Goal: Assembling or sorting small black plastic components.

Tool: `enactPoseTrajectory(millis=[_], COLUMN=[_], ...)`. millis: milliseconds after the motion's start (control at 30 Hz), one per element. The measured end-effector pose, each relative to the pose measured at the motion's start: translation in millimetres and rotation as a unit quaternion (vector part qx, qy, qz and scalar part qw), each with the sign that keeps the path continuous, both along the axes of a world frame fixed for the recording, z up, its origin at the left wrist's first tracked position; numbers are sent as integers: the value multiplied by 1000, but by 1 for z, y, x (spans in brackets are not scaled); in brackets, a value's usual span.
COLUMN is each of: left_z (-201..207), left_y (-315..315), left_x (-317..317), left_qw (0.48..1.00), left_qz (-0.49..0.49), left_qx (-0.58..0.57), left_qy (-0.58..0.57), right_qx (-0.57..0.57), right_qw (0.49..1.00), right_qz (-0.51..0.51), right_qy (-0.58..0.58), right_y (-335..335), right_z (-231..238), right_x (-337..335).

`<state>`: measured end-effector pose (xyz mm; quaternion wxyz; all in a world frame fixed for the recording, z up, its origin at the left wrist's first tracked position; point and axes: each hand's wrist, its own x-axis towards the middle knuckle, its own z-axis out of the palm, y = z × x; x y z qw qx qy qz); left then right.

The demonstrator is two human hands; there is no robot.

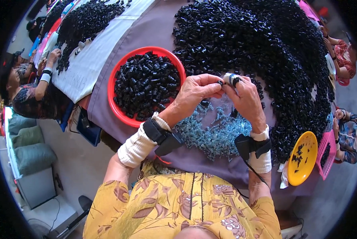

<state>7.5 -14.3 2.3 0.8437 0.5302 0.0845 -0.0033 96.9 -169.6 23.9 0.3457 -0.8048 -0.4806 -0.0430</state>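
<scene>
Above the table's near side, my left hand [195,92] pinches a small black plastic part [220,83] between thumb and fingertips. My right hand [244,97] is closed close against it, its fingertips meeting the left ones; what it grips is too small to make out. Tape is wrapped round a finger of the right hand. Beneath both hands lies a heap of small, shiny pale-blue pieces [214,135] that look like springs. Left of my left hand, a red basin [111,93] is filled with black plastic parts [146,81].
A large heap of black parts [242,36] covers the far and right side of the cloth-covered table [102,75]. A yellow plate [292,175] and a pink basket [327,169] stand at the right edge. Other people [39,89] sit around the tables; cushions [33,149] lie at left.
</scene>
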Motion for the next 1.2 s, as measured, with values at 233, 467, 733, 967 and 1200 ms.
enactPoseTrajectory(millis=[233,467,733,967,1200], left_z=[5,8,11,10,10], left_y=[-2,-3,-4,-2,-2], left_x=[0,-1,-2,-3,-1], left_qw=[999,998,998,998,991], left_qz=[6,0,0,25,16], left_qx=[31,50,50,62,127], left_qy=[-19,-36,-39,-18,-44], right_qx=[-25,44,27,47,36], right_qw=[996,987,983,997,997], right_qz=[-34,-27,-28,-47,-22], right_qy=[82,153,179,50,-60], right_y=[-2,-4,-8,-11,-5], right_z=[5,9,12,19,21], right_x=[-1,-4,-4,-3,-3])
